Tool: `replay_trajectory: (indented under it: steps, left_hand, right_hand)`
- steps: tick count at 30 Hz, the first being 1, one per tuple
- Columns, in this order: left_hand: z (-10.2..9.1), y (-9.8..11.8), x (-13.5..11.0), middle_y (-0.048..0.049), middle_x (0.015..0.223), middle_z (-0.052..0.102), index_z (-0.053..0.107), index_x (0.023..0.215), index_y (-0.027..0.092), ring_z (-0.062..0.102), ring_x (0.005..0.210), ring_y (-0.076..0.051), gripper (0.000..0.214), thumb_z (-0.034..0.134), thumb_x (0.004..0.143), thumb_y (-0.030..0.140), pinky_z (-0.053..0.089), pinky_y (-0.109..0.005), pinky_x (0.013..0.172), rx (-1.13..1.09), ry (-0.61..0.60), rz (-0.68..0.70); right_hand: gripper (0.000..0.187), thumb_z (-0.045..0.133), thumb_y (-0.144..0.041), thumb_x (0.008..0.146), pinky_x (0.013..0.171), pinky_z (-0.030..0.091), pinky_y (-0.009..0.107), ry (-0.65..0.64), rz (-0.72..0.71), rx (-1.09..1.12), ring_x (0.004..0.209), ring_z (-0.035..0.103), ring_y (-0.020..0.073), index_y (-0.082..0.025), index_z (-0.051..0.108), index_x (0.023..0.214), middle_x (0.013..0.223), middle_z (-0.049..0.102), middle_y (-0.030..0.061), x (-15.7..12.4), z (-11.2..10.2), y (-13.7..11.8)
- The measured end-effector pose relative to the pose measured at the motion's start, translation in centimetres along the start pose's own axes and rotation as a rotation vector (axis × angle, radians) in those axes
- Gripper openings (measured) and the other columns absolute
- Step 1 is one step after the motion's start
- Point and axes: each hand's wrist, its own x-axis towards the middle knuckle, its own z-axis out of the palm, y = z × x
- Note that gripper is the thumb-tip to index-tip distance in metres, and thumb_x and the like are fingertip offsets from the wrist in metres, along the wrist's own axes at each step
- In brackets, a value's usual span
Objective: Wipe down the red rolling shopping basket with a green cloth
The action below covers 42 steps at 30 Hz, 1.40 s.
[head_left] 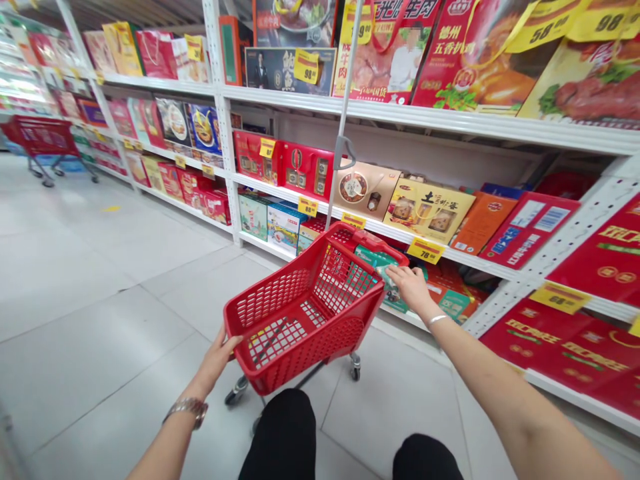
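Aisle of boxed gift goods, seen from above the person's own knees. Left hand (217, 360) curled around the near rim of a red shopping cart (345, 327), fingers closed on the plastic, apparently to steer and steady it (a metal watch (187, 410) sits on that wrist). The cart stands angled toward the shelves, which seems to bring it within easy reach of them. Right arm stretches across the cart's far corner. Right hand (413, 288) is half open, fingers lying over a green box (387, 283) on the low shelf just beyond the cart; whether it has a firm hold, I cannot tell. Box sits partly behind the cart, below a yellow price tag (425, 251) on the shelf edge (380, 230). Cart's basket shows no goods inside.
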Motion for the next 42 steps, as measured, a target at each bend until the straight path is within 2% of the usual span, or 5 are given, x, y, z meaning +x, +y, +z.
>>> replay_trajectory:
  steps: [13, 19, 26, 38, 42]
  left_hand:
    - [0.4, -0.6, 0.0, -0.0125, 0.124, 0.076, 0.048, 0.155, 0.021, 0.076, 0.089, -0.020, 0.067, 0.059, 0.090, 0.027, 0.061, -0.030, 0.080, 0.040, 0.039, -0.016]
    - [0.7, -0.8, -0.1, -0.0112, 0.139, 0.069, 0.040, 0.160, 0.024, 0.074, 0.103, -0.020, 0.071, 0.057, 0.091, 0.032, 0.060, -0.027, 0.082, 0.081, 0.025, 0.031]
    - [1.2, -0.4, -1.1, -0.0121, 0.138, 0.070, 0.040, 0.160, 0.024, 0.073, 0.104, -0.023, 0.072, 0.058, 0.091, 0.030, 0.061, -0.033, 0.085, 0.068, 0.001, 0.044]
    - [1.0, -2.1, 0.2, -0.0113, 0.136, 0.070, 0.036, 0.161, 0.024, 0.074, 0.102, -0.022, 0.076, 0.059, 0.089, 0.033, 0.061, -0.034, 0.088, 0.051, -0.023, 0.054]
    - [2.0, -3.1, 0.6, -0.0101, 0.135, 0.072, 0.044, 0.157, 0.026, 0.073, 0.109, -0.024, 0.075, 0.063, 0.085, 0.035, 0.059, -0.039, 0.096, 0.023, 0.003, 0.125]
  right_hand:
    - [0.053, 0.043, -0.009, 0.093, 0.086, 0.036, 0.047, 0.102, 0.313, -0.059, 0.110, 0.057, 0.0344, -0.020, 0.065, 0.140, 0.143, 0.065, 0.0167, 1.6, -1.3, 3.3]
    - [0.047, 0.055, -0.007, 0.096, 0.097, 0.033, 0.041, 0.359, -0.160, 0.141, 0.122, 0.055, 0.0270, -0.024, 0.063, 0.139, 0.142, 0.068, 0.0096, -1.9, -1.7, -8.3]
    - [0.038, 0.057, -0.015, 0.103, 0.104, 0.035, 0.045, 0.292, -0.521, 0.358, 0.125, 0.057, 0.0254, -0.028, 0.062, 0.138, 0.142, 0.068, 0.0065, -4.7, -0.4, -20.9]
    - [0.048, 0.053, -0.008, 0.099, 0.099, 0.033, 0.043, 0.092, -0.164, 0.093, 0.127, 0.056, 0.0267, -0.027, 0.065, 0.141, 0.146, 0.065, 0.0108, -2.3, 1.8, -4.5]
    - [0.050, 0.051, -0.004, 0.094, 0.097, 0.033, 0.045, 0.149, -0.025, 0.051, 0.121, 0.056, 0.0299, -0.023, 0.066, 0.138, 0.142, 0.067, 0.0132, -1.4, 0.5, -2.9]
